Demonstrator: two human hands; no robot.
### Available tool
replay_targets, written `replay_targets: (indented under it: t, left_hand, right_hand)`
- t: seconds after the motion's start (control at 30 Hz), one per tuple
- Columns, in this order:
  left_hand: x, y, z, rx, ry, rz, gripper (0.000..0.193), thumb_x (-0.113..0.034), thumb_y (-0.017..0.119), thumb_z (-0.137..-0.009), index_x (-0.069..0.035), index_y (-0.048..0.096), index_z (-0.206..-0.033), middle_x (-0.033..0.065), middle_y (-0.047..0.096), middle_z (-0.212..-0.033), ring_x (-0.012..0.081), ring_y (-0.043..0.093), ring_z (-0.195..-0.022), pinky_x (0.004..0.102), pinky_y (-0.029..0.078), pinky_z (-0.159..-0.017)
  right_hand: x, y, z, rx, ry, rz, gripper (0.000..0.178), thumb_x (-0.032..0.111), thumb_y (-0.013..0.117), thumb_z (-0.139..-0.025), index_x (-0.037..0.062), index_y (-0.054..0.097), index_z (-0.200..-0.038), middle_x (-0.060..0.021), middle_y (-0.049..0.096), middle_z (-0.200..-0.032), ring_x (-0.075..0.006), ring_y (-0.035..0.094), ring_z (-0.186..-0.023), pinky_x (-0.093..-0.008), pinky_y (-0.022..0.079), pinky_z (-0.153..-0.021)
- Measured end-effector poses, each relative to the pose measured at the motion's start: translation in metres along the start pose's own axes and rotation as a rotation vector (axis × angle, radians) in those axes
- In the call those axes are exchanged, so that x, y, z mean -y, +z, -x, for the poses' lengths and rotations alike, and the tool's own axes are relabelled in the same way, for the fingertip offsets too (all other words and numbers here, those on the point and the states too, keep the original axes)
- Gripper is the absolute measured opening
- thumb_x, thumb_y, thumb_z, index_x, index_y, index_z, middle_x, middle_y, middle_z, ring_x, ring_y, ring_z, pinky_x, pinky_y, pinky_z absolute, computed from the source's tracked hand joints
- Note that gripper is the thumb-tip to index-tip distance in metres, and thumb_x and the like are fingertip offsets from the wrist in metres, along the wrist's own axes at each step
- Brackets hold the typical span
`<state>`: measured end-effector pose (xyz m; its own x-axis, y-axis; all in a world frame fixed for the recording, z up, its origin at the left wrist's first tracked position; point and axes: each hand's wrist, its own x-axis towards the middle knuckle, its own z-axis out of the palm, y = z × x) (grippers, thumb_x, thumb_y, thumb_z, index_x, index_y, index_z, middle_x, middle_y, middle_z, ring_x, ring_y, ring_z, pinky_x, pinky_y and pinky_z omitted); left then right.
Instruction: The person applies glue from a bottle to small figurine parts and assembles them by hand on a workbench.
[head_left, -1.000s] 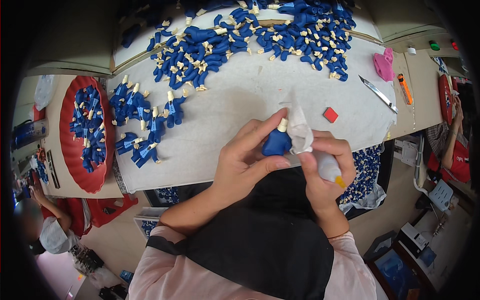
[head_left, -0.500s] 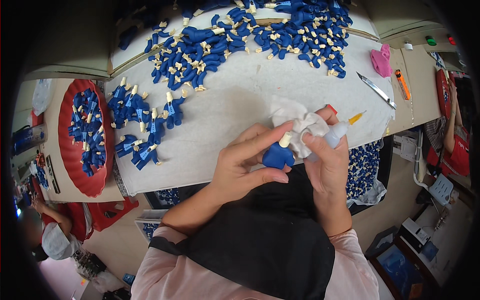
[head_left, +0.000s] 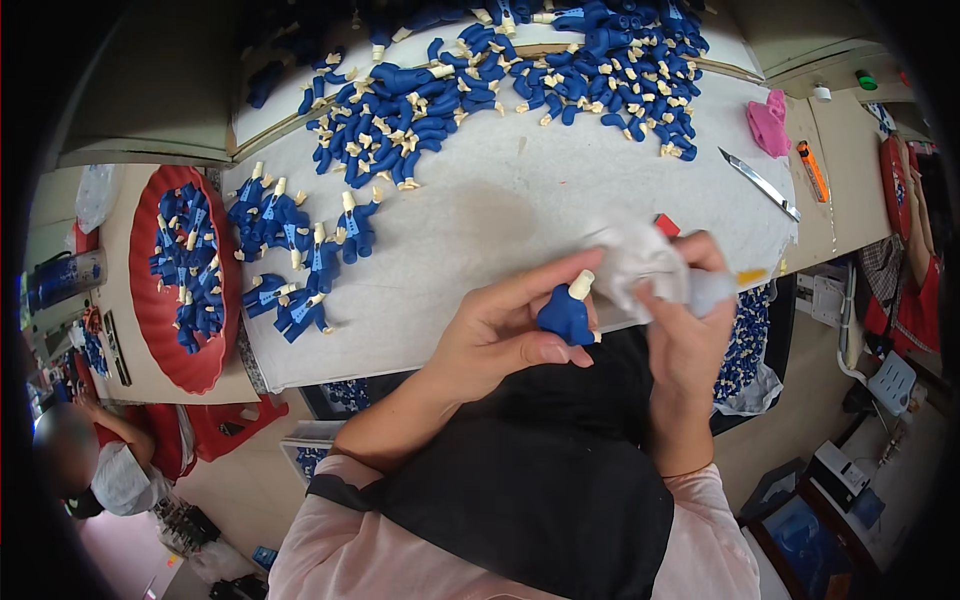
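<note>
The left hand (head_left: 487,338) pinches a blue doll (head_left: 566,319), likely to steady it. The right hand (head_left: 692,338) grips cloth (head_left: 640,262) and bottle (head_left: 712,290).

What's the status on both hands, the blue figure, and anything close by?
Left hand holding blue figure. Right hand holding white cloth and yellow-tipped bottle, motion-blurred. Red block just beyond cloth, partly hidden.

Landmark: the figure (head_left: 566,318) in your left hand (head_left: 492,335) | just right of it: the cloth (head_left: 638,265) and bottle (head_left: 712,290) in your right hand (head_left: 692,342) | left of it: grouped figures (head_left: 320,265) on the sheet (head_left: 430,235) | farther left of it: the dish (head_left: 205,372) holding more figures (head_left: 188,260) | beyond it: the parts heap (head_left: 400,115) | beyond it, rightward: the cutter (head_left: 812,172)
</note>
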<state>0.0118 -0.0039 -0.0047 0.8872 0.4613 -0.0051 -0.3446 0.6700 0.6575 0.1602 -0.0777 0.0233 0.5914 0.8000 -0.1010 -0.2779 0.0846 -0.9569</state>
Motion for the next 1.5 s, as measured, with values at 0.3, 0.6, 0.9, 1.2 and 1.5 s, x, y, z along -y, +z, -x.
replay_targets:
  t: [0.3,0.6,0.9,1.2,1.5]
  left_hand:
    - [0.003,-0.002,-0.003,-0.037,-0.129,0.209,0.059,-0.044,0.033,-0.088,-0.002,0.029,-0.129,0.0046,0.047,-0.094,0.0092,0.038,-0.079,0.0215,0.033,-0.068]
    - [-0.002,0.015,-0.005,-0.194,-0.015,-0.173,0.061,-0.046,0.038,-0.086,-0.004,0.029,-0.130,0.0017,0.045,-0.100,0.0083,0.041,-0.087,0.0206,0.034,-0.074]
    - [-0.003,-0.002,-0.005,-0.120,0.032,-0.136,0.071,-0.053,0.026,-0.086,0.004,0.027,-0.128,0.0050,0.046,-0.103,0.0101,0.038,-0.082,0.0220,0.030,-0.071]
    - [-0.008,0.013,-0.007,-0.232,-0.154,0.266,0.066,-0.049,0.021,-0.088,0.003,0.026,-0.128,0.0107,0.044,-0.117,0.0184,0.041,-0.110,0.0328,0.029,-0.095]
    - [-0.014,0.008,-0.010,-0.215,-0.111,0.297,0.069,-0.051,0.019,-0.088,0.006,0.027,-0.126,0.0060,0.041,-0.080,0.0134,0.034,-0.069,0.0229,0.030,-0.064]
  right_hand:
    - [0.009,-0.018,0.015,0.086,-0.452,0.336,0.025,-0.007,0.060,-0.069,0.0012,0.042,-0.083,-0.0151,0.056,-0.081,-0.0161,0.054,-0.069,-0.0246,0.044,-0.062]
    - [-0.002,0.012,0.025,0.304,-0.160,0.302,0.022,-0.008,0.056,-0.068,0.0009,0.047,-0.086,-0.0115,0.058,-0.089,-0.0106,0.054,-0.080,-0.0222,0.042,-0.070]
    - [-0.007,-0.004,0.016,-0.029,-0.415,0.232,0.025,-0.003,0.061,-0.069,0.0006,0.044,-0.087,-0.0126,0.057,-0.085,-0.0154,0.055,-0.075,-0.0247,0.044,-0.067]
    - [-0.014,-0.004,-0.005,0.435,-0.873,0.680,0.016,0.008,0.061,-0.069,0.0005,0.053,-0.081,-0.0177,0.062,-0.085,-0.0262,0.059,-0.067,-0.0286,0.048,-0.057]
    - [-0.001,-0.067,0.003,-0.323,-0.682,0.813,0.023,0.000,0.058,-0.075,-0.0019,0.043,-0.092,-0.0192,0.056,-0.091,-0.0233,0.056,-0.084,-0.0324,0.044,-0.079]
